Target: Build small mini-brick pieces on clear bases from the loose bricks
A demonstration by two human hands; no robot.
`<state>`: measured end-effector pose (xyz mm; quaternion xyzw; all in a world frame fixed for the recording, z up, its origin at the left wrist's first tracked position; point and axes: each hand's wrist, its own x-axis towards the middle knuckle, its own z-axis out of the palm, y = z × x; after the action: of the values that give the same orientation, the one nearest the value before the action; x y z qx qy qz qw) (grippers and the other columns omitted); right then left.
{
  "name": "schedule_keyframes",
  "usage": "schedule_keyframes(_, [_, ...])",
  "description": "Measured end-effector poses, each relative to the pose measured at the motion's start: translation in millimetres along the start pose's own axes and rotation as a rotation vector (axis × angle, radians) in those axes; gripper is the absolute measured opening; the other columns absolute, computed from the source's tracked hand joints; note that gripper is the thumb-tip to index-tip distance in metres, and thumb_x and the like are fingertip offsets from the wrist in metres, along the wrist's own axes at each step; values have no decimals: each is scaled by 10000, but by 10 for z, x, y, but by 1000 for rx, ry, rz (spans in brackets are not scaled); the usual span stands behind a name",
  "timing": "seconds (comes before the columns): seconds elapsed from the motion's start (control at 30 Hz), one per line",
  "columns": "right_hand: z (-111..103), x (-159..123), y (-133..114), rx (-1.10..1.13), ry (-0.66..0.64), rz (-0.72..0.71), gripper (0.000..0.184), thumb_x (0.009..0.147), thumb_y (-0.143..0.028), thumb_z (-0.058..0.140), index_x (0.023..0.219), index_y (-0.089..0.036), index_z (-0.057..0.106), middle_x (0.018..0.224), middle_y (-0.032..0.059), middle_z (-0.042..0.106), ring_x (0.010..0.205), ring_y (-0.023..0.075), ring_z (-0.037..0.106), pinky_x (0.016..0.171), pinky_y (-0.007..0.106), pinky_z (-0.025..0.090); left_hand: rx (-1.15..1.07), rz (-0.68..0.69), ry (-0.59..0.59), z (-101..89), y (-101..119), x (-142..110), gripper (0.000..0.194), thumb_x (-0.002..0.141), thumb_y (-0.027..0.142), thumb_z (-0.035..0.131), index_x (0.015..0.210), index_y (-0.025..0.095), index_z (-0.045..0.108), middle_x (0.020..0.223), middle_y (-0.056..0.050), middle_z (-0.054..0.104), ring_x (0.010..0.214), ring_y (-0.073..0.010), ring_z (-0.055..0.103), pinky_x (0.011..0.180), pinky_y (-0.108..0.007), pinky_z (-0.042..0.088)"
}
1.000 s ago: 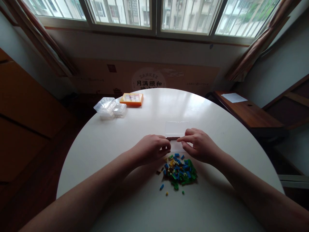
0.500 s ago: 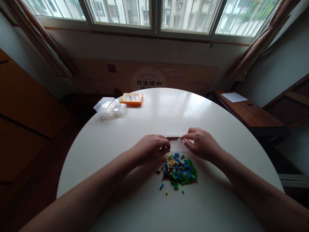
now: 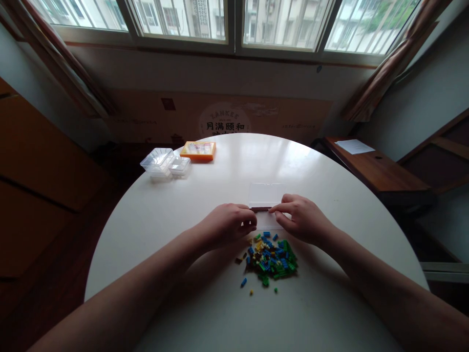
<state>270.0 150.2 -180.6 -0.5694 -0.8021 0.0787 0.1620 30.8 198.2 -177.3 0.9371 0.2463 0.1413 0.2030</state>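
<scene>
A thin row of brown toy bricks (image 3: 260,209) lies across an open clear plastic case (image 3: 267,193), by the fold between its two halves. At the row's left end is my left hand (image 3: 230,224), its fingers curled and closed there; the fingertips' exact grip is partly hidden. My right hand (image 3: 302,215) reaches in from the other side, the index fingertip on the right part of the row. Its thumb stands apart below, with nothing visible between. Just in front of the case spreads a pile of small blue, green, yellow and brown bricks (image 3: 273,259).
Clear plastic boxes (image 3: 158,161) and an orange box (image 3: 198,151) stand at the back left of the round white table (image 3: 146,234). A few loose bricks lie nearer me, including a blue brick (image 3: 244,282). Beyond the right edge is a wooden desk (image 3: 381,168) with paper.
My right index fingertip has moved a little left, from the row's end onto its right part. My left hand keeps its place at the left end. The view has shifted slightly.
</scene>
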Motion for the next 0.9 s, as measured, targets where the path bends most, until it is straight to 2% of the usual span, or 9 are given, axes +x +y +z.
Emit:
schedule_keyframes(0.27, [-18,-3,-11,2,2,-4,256,909,-283,529,983,-268,774,881,45,672,798,162,589,725,306,426,1,0,0,-3,2,-2,82,859,177,631,867,194,711,855,-14,704,685,-108,606,631,-207,435])
schedule_keyframes(0.5, [-184,-69,-24,67,42,23,290,914,-253,489,976,-228,771,856,41,693,751,147,604,684,281,440,0,22,-8,-10,-7,-8,93,874,196,615,875,196,708,859,-20,701,690,-111,605,633,-207,433])
schedule_keyframes(0.57, [-248,-111,-10,107,74,-12,292,920,-234,480,976,-213,766,836,38,692,712,131,594,668,268,440,-9,18,-7,-17,0,-10,84,870,204,627,894,196,707,856,-21,694,681,-108,597,630,-206,433])
schedule_keyframes(0.67, [-347,-182,-1,188,82,-153,255,914,-215,514,1007,-206,752,800,22,673,660,103,562,630,238,422,-36,19,47,-68,39,-20,87,871,223,631,927,188,687,843,-19,673,643,-96,566,615,-203,429])
schedule_keyframes(0.73, [-407,-223,-11,224,15,-272,217,903,-217,559,1008,-216,749,788,15,660,664,96,556,625,225,409,-59,23,117,-140,74,-33,86,882,244,615,882,168,657,824,-17,654,607,-81,535,595,-198,419])
schedule_keyframes(0.8, [-447,-252,-30,230,-102,-357,185,888,-216,596,982,-241,754,793,7,659,695,96,567,647,221,406,-78,22,134,-231,97,-49,137,881,267,611,803,155,618,772,-8,630,577,-71,505,577,-193,404])
schedule_keyframes(0.83, [-457,-261,-40,227,-168,-383,178,879,-208,608,970,-254,755,798,3,660,707,96,572,658,220,404,-79,18,97,-277,99,-56,168,873,280,619,763,154,603,728,1,613,568,-72,493,569,-193,397])
schedule_keyframes(0.9, [-457,-270,-58,221,-286,-410,184,857,-180,620,948,-269,754,806,-9,662,712,92,573,670,216,401,-76,-3,-73,-353,85,-69,236,862,305,628,685,156,582,643,14,579,550,-78,475,549,-197,380])
